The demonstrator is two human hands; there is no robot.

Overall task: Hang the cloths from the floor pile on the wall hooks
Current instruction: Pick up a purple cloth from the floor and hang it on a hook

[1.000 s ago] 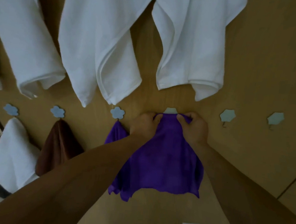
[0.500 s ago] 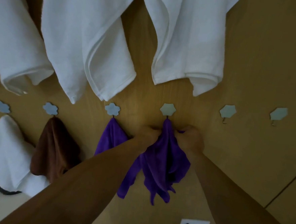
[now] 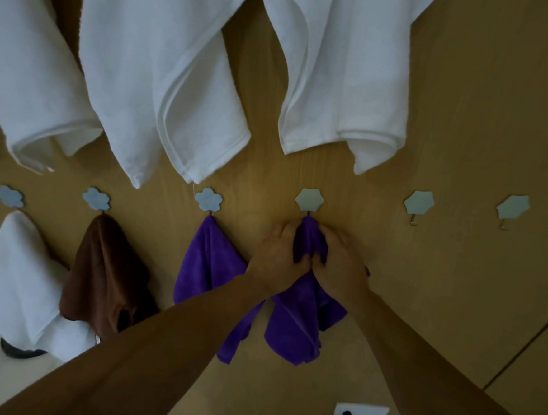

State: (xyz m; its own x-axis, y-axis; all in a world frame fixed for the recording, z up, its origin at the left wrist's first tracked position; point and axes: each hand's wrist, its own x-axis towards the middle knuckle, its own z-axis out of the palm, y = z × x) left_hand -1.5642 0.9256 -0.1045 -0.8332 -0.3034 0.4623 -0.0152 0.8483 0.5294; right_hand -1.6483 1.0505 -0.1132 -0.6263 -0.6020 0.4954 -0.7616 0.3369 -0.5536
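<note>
**Purple cloth at the hook, both hands on it**

The purple cloth hung bunched from the hook directly above the hands. Its top was drawn to a narrow peak at the hook's stem, and its lower folds dropped past the wrists. The left hand grasped the gathered fabric from the left with fingers curled round it. The right hand clenched it likewise from the right. The two hands touched just under the hook.

Judged step: seating the cloth. To do it well, ease the pull straight down so the weight settles into the hook's bend. Free one hand first and watch for slip, then free the other. A sideways tug risked sliding it off.

Left of the left hand hung the other purple cloth, then a brown cloth, then a white cloth, each from its own peg. Right of the right hand, well apart, were two bare hooks. Large white towels draped above the hands. A wall socket sat below the right forearm.

Hidden:
- The hook's tip lay under fabric, so it was unclear whether it had caught a loop or only a fold.
- The fingertips were buried in the folds.
- The floor pile was out of view, so the remaining count was unknown.
- The far left edge was cut off and dim
</note>
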